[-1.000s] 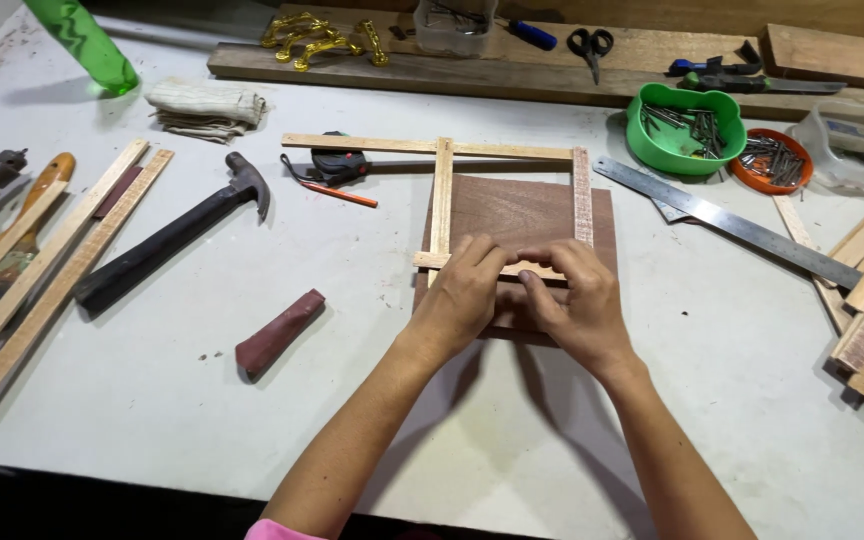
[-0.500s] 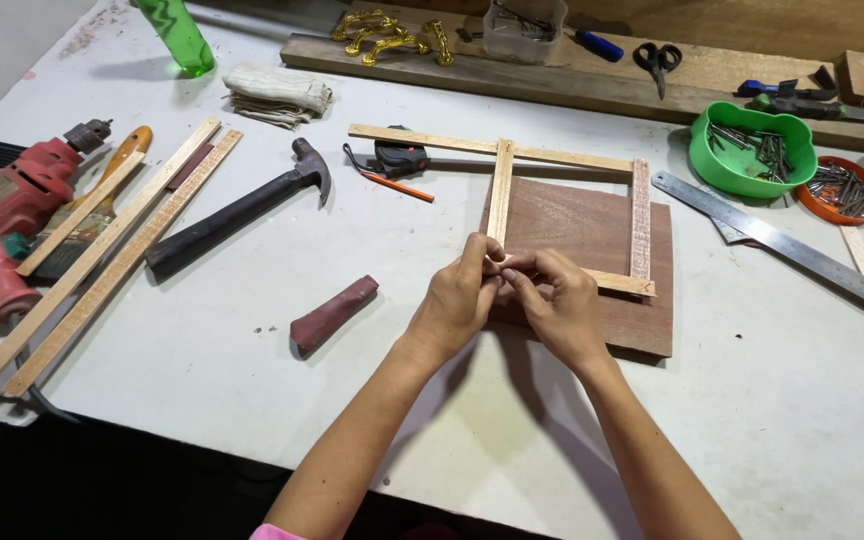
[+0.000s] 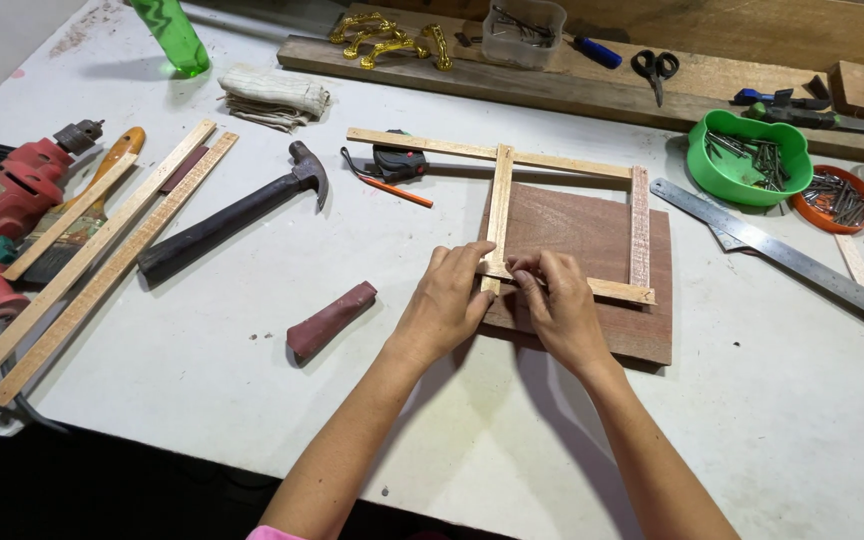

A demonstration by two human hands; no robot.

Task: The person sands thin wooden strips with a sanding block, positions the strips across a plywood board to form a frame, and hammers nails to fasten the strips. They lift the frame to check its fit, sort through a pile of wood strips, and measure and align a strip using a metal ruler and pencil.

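Right at the near-left corner of the thin wooden frame point(image 3: 564, 215), both hands meet. The left hand point(image 3: 447, 305) has its fingers curled down on the end of the upright strip point(image 3: 498, 215), whose long axis runs away from the person. The right hand point(image 3: 560, 305) pinches the left end of the near cross strip point(image 3: 592, 287), which runs off to the right; whether it also holds something small cannot be told. Both hands lie equally close to that joint. Under the frame lies a reddish-brown board point(image 3: 577, 260) on the white table point(image 3: 252, 400). To the left, well apart, lie a hammer point(image 3: 232, 215) and a small reddish block point(image 3: 330, 320); a green bowl of nails point(image 3: 747, 160) sits at the far right.
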